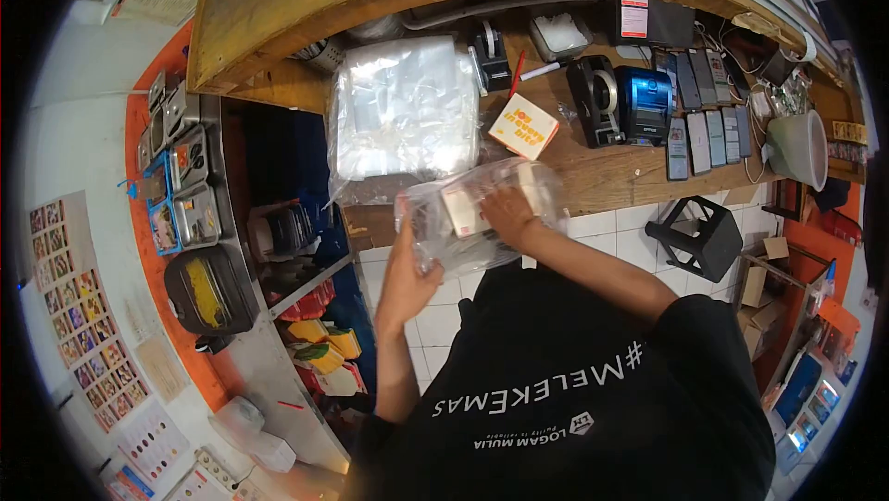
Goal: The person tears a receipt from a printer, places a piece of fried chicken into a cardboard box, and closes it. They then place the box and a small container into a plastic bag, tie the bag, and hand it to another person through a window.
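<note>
I hold a clear plastic bag point(519, 188) over the front edge of the wooden counter point(602, 172). Inside the bag is a small white box point(463, 209). My left hand point(407, 274) grips the bag's near left side from below. My right hand point(507, 214) lies on the bag beside the box; whether its fingers are inside the bag I cannot tell. Both forearms reach out from my black shirt.
On the counter lie a stack of clear plastic bags point(398, 112), an orange-and-white box point(523, 126), a black tape dispenser point(593, 98), a blue label printer point(645, 103), several phones point(704, 121) and a pale bowl point(801, 144). A black stool point(699, 237) stands on the tiled floor at right.
</note>
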Tool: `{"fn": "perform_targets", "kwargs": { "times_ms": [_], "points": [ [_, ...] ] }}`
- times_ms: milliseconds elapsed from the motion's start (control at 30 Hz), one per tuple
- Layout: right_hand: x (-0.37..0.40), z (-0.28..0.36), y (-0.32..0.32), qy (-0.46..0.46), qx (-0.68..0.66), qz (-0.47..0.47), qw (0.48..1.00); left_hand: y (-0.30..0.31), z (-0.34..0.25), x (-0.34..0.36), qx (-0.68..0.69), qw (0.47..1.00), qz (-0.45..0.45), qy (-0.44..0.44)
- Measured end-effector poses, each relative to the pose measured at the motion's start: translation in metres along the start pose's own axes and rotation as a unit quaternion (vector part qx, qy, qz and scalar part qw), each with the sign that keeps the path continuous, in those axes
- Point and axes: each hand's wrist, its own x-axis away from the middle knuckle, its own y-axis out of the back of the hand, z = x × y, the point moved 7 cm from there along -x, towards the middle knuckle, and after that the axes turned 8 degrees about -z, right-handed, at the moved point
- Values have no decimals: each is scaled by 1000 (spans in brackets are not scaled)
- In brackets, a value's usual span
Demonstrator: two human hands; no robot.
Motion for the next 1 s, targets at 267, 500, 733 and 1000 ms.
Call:
{"fn": "perform_targets", "kwargs": {
  "times_ms": [267,500,733,1000],
  "points": [
    [17,10,34,7,54,23,998,-71,57,-14,-29,998,62,10],
    [-30,43,-27,36,64,39,997,16,5,21,-20,998,19,62],
    [9,28,52,39,50,160,985,0,21,22,-77,994,10,72],
    [-19,-80,178,-92,-437,-15,895,9,1,9,-77,991,45,98]
  ]
}}
